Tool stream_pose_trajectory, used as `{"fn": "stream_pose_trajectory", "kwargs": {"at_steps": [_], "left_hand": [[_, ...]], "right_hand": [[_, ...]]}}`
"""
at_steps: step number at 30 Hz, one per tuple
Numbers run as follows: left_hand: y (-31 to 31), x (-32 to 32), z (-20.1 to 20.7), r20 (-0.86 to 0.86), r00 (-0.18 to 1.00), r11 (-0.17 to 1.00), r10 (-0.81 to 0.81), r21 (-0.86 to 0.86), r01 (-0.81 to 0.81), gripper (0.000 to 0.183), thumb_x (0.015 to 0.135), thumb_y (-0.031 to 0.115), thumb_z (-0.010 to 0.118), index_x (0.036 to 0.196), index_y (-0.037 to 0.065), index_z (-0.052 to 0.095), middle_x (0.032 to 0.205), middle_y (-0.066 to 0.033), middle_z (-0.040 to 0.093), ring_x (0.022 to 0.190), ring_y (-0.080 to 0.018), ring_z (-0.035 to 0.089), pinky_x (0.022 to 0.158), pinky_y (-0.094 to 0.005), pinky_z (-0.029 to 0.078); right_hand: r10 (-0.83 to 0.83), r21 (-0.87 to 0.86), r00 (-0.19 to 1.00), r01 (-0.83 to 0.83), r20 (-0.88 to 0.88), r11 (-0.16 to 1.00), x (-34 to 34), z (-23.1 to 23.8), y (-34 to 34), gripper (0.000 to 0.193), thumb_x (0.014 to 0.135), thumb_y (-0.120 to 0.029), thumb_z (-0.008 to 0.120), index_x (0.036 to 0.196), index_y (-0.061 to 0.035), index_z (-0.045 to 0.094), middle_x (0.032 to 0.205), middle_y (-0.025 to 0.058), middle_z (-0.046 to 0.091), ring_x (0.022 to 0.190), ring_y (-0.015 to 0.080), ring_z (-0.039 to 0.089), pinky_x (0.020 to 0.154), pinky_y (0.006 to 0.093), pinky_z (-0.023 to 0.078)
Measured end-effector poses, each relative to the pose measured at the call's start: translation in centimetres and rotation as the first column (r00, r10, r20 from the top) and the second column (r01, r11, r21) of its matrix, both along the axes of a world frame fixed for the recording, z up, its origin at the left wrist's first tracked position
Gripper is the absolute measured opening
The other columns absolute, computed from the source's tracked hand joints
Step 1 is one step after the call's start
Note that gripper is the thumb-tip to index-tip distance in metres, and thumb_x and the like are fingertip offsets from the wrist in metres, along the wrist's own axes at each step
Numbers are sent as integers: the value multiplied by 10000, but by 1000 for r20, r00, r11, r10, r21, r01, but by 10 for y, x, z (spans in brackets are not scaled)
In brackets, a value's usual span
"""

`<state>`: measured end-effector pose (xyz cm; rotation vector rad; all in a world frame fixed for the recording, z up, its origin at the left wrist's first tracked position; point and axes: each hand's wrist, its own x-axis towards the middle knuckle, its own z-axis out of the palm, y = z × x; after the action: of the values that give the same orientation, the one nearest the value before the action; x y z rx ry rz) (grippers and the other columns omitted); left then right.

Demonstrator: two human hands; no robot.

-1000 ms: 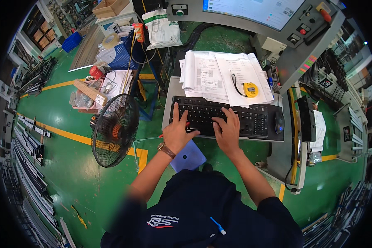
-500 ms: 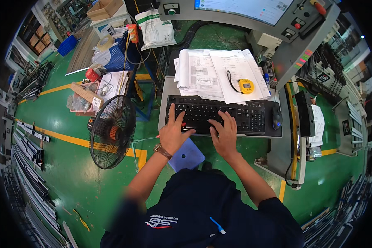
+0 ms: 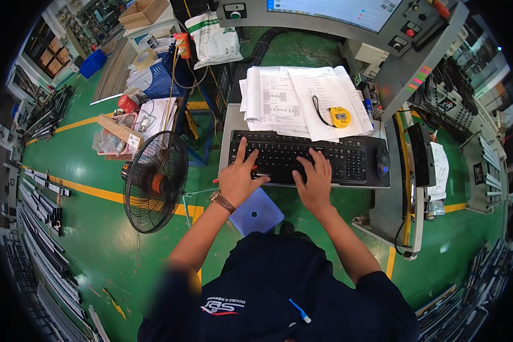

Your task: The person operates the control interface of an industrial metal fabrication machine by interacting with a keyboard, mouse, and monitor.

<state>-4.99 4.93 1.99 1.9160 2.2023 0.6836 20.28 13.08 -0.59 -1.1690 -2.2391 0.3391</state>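
A black keyboard (image 3: 276,157) lies on the grey desk shelf, with both hands over its keys. My left hand (image 3: 237,181), a watch (image 3: 222,200) on its wrist, is over the left keys with the index finger stretched out. A thin red pen (image 3: 253,169) runs beneath that palm, held in the hand; most of it is hidden. Over the keys right of the middle, my right hand (image 3: 316,179) is open, fingers spread and holding nothing. Behind the keyboard lie stacked printed papers (image 3: 279,94), with a yellow tape measure (image 3: 340,117) on top. A black mouse (image 3: 382,161) sits right of the keyboard.
A lit screen (image 3: 336,11) stands beyond the papers in a grey control panel. A black fan (image 3: 155,182) is on my left, near a cluttered bench with a blue basket (image 3: 165,80). Below the shelf is a blue stool (image 3: 255,212). Metal profiles (image 3: 45,251) lie at far left.
My right hand has shifted slightly right, its fingers now more bent. The left hand's index finger has moved a little to the right along the keys, the pen still in that hand.
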Motion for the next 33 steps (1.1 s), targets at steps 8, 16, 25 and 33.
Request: {"fn": "stream_pose_trajectory", "kwargs": {"at_steps": [8,16,25,33], "left_hand": [[-13,11,1,112,983,989,143,34,-147,849,769,442,1014,1494,131,699,1845,-192,333,1101,-381,819,867,-462,676],[-20,7,-11,111,989,992,102,63,-109,780,776,399,1012,1448,127,724,1838,-209,334,1045,-399,822,815,-474,680],[-4,16,3,67,997,998,36,47,-39,822,778,433,1005,1482,125,714,1835,-257,315,998,-397,829,793,-477,674],[3,17,1,37,999,1000,0,21,-1,852,775,452,1001,1512,147,702,1834,-255,325,1024,-407,821,799,-483,671]], "right_hand": [[-38,60,994,33,100,998,2,3,10,466,1061,-280,764,1484,-95,699,1701,214,471,1624,477,379,1344,652,265],[92,0,994,-93,-58,996,-4,8,-15,334,1008,-207,805,1329,-122,771,1662,183,535,1621,450,409,1346,648,266],[122,6,992,-122,-21,993,-1,9,-24,321,1009,-165,783,1328,-142,792,1667,173,537,1627,447,405,1348,669,244],[-98,18,992,100,-73,995,30,3,-10,528,981,-171,827,1471,-68,658,1689,191,494,1634,464,376,1355,676,221]]}}
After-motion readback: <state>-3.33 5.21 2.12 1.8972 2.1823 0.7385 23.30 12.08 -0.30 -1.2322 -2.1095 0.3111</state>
